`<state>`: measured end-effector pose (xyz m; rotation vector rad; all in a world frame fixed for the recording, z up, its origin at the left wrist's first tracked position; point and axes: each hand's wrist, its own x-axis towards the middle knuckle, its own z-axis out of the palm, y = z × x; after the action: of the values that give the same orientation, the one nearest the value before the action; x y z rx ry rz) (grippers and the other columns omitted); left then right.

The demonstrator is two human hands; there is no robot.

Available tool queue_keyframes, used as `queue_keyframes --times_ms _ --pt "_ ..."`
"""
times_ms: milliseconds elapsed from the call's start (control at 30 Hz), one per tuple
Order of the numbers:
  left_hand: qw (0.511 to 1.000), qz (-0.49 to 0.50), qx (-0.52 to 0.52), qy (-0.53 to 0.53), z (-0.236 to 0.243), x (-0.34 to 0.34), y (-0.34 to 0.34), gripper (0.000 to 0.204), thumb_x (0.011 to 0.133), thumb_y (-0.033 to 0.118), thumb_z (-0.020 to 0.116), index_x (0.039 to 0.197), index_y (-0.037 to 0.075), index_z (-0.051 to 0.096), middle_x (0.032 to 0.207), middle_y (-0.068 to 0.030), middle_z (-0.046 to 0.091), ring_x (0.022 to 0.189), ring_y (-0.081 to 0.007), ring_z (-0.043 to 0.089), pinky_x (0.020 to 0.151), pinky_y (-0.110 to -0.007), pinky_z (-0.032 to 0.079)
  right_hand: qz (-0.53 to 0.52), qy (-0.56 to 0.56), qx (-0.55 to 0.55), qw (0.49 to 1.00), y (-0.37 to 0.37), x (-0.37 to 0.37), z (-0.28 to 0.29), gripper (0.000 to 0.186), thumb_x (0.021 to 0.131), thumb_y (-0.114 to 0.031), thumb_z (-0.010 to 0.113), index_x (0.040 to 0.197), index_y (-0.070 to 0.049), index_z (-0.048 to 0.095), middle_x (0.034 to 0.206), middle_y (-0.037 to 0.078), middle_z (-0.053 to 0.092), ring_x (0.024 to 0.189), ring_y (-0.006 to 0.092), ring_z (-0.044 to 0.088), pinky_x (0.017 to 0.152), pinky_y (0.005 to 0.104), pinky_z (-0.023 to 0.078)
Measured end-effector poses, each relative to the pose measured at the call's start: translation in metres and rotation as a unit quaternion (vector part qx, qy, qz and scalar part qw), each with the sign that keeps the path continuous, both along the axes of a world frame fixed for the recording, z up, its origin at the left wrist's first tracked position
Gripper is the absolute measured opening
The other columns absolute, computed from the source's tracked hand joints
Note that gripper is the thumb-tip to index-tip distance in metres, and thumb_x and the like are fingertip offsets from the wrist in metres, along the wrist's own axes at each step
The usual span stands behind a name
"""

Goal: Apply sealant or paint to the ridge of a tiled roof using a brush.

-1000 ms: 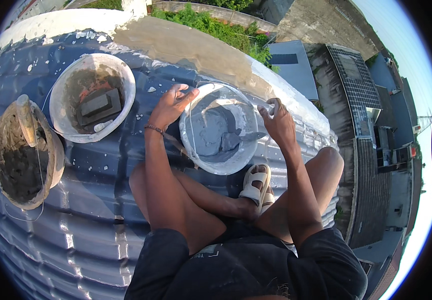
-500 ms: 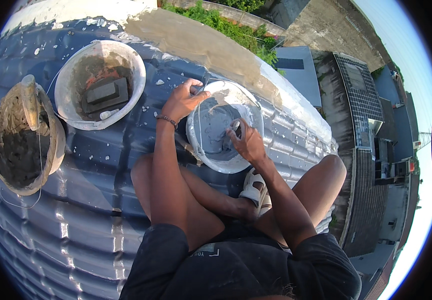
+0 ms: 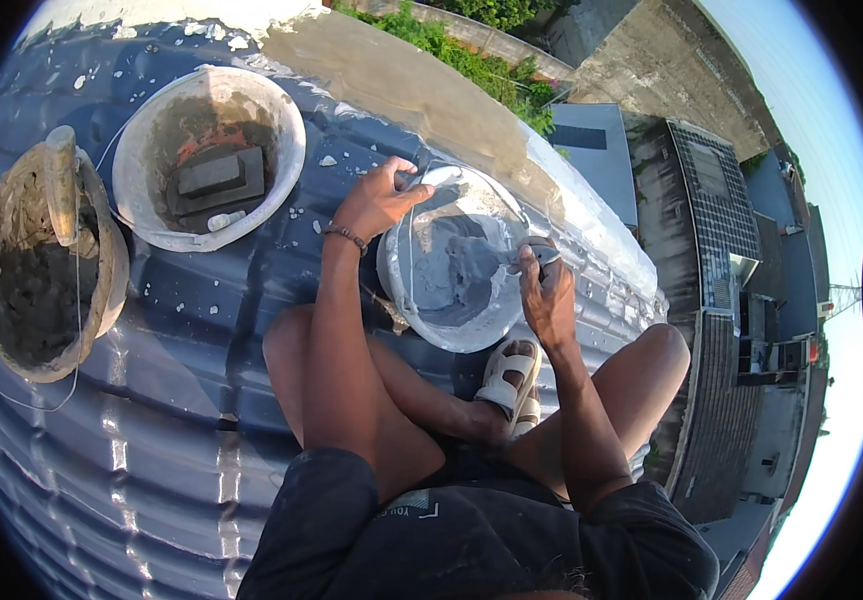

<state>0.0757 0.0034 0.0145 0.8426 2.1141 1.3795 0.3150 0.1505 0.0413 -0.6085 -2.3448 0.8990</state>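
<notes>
Grey paste (image 3: 447, 275) in the bucket (image 3: 464, 336), left hand (image 3: 377, 207) half-curled at it, can't tell if gripping; right hand (image 3: 550, 292) has fingers wrapped round some tool (image 3: 544, 254).

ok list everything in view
paste bucket: one, whitish, centre
paste: one, grey, inside it
tool: one, grey, centre right
block bucket: one, whitish, upper left
block: one, grey, inside that
piece: one, white, beside block
mortar bucket: one, brown, left
mortar: one, dark, inside it
handle: one, tan, above mortar
roof: one, blue, underneath
ridge: one, brownish, top
chips: many, white, on roof
plants: several, green, top
buildings: several, greyish, right
sky: one, blue, right
sandals: two, cream, centre
bracelet: one, brown, left wrist
shirt: one, black, bottom
legs: two, bare, bottom
left hand: one, bare, at paste bucket's rim
right hand: one, bare, around tool
</notes>
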Motion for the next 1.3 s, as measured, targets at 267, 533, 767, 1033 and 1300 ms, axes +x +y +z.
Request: queue_keyframes --times_ms 267,533,767,1033,1300 --pt "1.000 -0.004 0.007 -0.002 -0.001 0.002 -0.003 0.058 0.085 0.041 0.073 0.123 0.001 0.056 0.095 -0.0150 0.069 0.083 -0.0213 0.067 0.076 -0.033 0.052 -0.131 0.023 -0.335 0.933 0.036 0.011 -0.042 0.036 0.100 -0.039 0.052 0.094 -0.004 0.058 0.067 0.003 0.057 0.055 0.0084 0.045 0.049 0.0254 0.035" --pt "1.000 0.002 -0.001 0.024 0.000 0.000 0.002 0.055 0.085 0.037 0.072 0.123 0.001 0.056 0.097 -0.0157 0.067 0.084 -0.0231 0.065 0.078 -0.033 0.051 -0.075 0.164 -0.556 0.812 0.066 -0.008 -0.029 0.030 0.103 -0.032 0.042 0.106 -0.005 0.055 0.070 0.004 0.058 0.052 0.0088 0.042 0.046 0.0236 0.030" --pt "0.998 -0.017 0.017 -0.054 0.004 -0.006 0.015 0.054 0.086 0.028 0.072 0.128 0.000 0.054 0.114 -0.0132 0.064 0.095 -0.0195 0.062 0.085 -0.033 0.050 -0.103 0.025 -0.390 0.915 0.040 -0.006 -0.025 0.039 0.099 -0.039 0.048 0.085 -0.006 0.060 0.066 0.001 0.054 0.055 0.0084 0.045 0.051 0.0240 0.034" --pt "0.996 -0.012 0.047 -0.080 0.005 -0.006 0.021 0.058 0.087 0.024 0.072 0.132 -0.004 0.050 0.128 -0.0181 0.059 0.117 -0.0237 0.058 0.097 -0.034 0.046 -0.044 -0.059 -0.186 0.980 0.024 -0.006 -0.008 0.045 0.100 -0.041 0.049 0.093 0.002 0.061 0.069 0.012 0.062 0.061 0.0196 0.058 0.059 0.0349 0.045" --pt "0.990 -0.048 0.076 -0.105 0.003 -0.004 0.016 0.058 0.087 0.024 0.072 0.133 -0.003 0.048 0.124 -0.0117 0.058 0.115 -0.0184 0.054 0.100 -0.032 0.042 -0.083 -0.171 0.007 0.982 0.051 0.000 0.004 0.048 0.098 -0.047 0.053 0.091 -0.001 0.066 0.073 0.020 0.064 0.072 0.0417 0.062 0.066 0.0473 0.048"
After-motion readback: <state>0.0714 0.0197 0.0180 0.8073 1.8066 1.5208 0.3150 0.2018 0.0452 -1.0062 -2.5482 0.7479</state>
